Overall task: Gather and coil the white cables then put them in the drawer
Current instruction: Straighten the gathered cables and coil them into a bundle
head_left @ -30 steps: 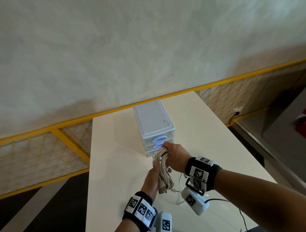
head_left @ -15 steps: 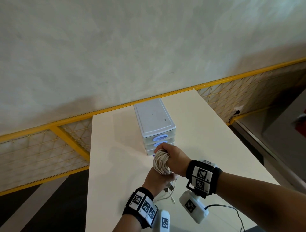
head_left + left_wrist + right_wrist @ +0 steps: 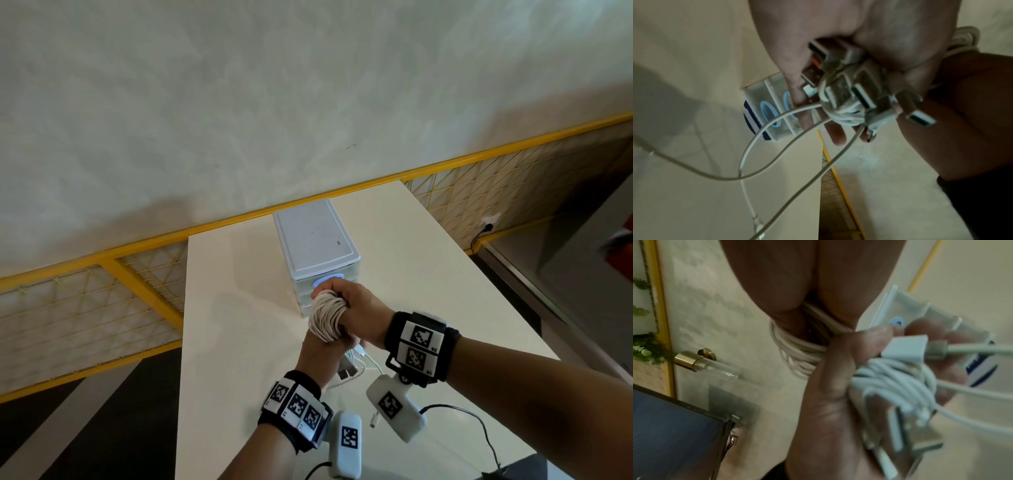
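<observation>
both hands [image 3: 356, 313] clenched on coil [image 3: 325, 317], drawers [image 3: 317, 245] at 12 o'clock shut; loose tails [image 3: 764, 164] could snag, unwinding it.

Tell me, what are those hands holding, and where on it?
Both hold the bundle of white cables: the right hand grips its coiled upper part, the left hand the lower end, where the plugs gather.

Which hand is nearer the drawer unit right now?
Right. The right hand grips the top of the cable bundle directly in front of the drawer unit, overlapping its upper handle in the head view. The left hand holds the bundle lower, nearer the person.
</observation>
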Available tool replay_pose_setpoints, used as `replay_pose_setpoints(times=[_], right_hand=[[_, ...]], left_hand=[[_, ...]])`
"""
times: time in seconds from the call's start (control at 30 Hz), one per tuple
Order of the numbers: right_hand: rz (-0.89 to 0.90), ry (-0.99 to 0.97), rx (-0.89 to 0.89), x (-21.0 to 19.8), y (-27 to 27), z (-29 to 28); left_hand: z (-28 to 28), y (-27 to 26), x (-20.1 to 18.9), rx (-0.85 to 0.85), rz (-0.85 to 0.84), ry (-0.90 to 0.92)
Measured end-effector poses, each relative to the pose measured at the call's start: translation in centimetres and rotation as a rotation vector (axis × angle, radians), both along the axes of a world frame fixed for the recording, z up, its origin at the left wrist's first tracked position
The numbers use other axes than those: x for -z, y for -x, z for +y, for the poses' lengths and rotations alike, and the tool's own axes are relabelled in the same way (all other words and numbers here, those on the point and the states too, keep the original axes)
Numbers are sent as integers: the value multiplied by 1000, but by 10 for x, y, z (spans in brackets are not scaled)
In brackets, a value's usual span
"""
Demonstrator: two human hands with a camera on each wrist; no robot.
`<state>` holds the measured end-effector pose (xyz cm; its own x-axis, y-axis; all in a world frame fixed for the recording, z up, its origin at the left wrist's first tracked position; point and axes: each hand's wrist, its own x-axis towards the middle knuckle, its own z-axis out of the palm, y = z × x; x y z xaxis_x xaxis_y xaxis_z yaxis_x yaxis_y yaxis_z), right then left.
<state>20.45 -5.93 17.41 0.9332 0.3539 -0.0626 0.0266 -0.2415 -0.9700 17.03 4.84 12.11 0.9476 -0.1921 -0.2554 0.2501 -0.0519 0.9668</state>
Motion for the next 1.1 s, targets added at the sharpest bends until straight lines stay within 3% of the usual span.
replay_pose_setpoints(times=[0.1,0.2,0.27,0.4,0.5,0.6,0.83,1.0,1.1], right_hand=[[1,63,-94,3,-7,-9],[142,55,-187,17,-5,-26],[207,156,-270,33,1,-37],[213,370,-407,62,20,-33],[137,439,-310,75,26,-21],[200,442,-239,90,26,-32],[244,581,-256,96,19,-90],[-34,768,-270,78,6,-94],[-114,793,-322,65,3,-90]], left_hand=[[1,-4,-3,-99,72,58],[8,-8,-5,-286,140,205],[15,-9,-5,-365,139,310],[19,-9,-6,-339,88,408],[15,-5,-14,-305,83,461],[17,0,-24,-301,57,488],[31,3,-19,-358,91,42],[10,15,-5,-134,210,-375],[-13,20,2,-61,220,-462]])
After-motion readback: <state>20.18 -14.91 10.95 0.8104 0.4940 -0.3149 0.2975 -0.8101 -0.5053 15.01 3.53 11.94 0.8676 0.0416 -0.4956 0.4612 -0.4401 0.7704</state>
